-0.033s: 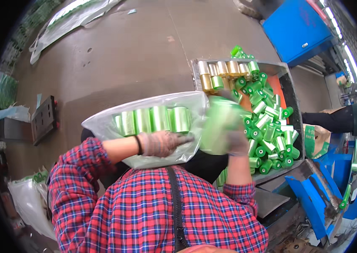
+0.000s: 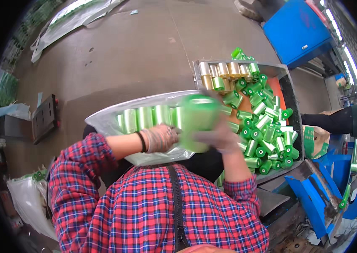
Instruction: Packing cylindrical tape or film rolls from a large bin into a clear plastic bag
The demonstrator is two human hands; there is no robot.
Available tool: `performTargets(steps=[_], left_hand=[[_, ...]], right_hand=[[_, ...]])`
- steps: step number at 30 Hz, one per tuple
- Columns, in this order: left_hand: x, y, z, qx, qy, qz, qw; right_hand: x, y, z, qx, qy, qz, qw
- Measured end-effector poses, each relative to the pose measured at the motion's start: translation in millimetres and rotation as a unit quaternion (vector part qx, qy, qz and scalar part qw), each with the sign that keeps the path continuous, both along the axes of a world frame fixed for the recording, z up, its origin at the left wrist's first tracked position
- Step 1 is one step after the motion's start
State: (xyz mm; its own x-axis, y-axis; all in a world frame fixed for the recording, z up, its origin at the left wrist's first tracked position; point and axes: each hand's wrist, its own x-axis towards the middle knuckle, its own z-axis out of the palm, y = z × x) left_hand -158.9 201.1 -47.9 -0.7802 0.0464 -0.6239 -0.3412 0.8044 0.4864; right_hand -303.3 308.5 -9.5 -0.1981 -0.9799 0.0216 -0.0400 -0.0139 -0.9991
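Observation:
A clear plastic bag [image 2: 102, 116] lies across my lap with a row of green film rolls [image 2: 145, 118] inside it. My left hand [image 2: 160, 138], in a grey knit glove, rests at the bag's near side and grips the plastic; its fingertips are partly hidden. Smeared by motion, my gloved right hand [image 2: 220, 135] holds more green film rolls [image 2: 199, 116] at the bag's right-hand mouth. They overlap the last bagged roll, and I cannot make out how many the hand carries.
On my right stands a grey-edged bin [image 2: 290, 84] with an orange bottom, heaped with loose green rolls [image 2: 269, 133] and a stack of golden rolls [image 2: 224, 69]. A blue cabinet [image 2: 296, 31] is beyond it. Blue metal parts [image 2: 309, 194] lie lower right; a black stand [image 2: 44, 120] is left.
My right hand has moved left with the green rolls, from beside the bin to over the bag's mouth. My left hand has shifted slightly left, its fingers drawn in.

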Motion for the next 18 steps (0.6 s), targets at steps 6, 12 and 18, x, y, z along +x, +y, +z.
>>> performTargets(steps=[6,12,18], left_hand=[[115,-94,-14,-0.396,-0.107,-0.078,0.909],[147,-64,91,-0.482,0.062,0.188,0.853],[169,-104,-26,-0.061,0.267,0.566,0.777]], right_hand=[[1,-70,-68,0.307,0.569,0.253,0.72],[11,-87,-19,0.446,0.53,0.134,0.708],[149,-150,-91,0.367,0.375,0.118,0.843]])
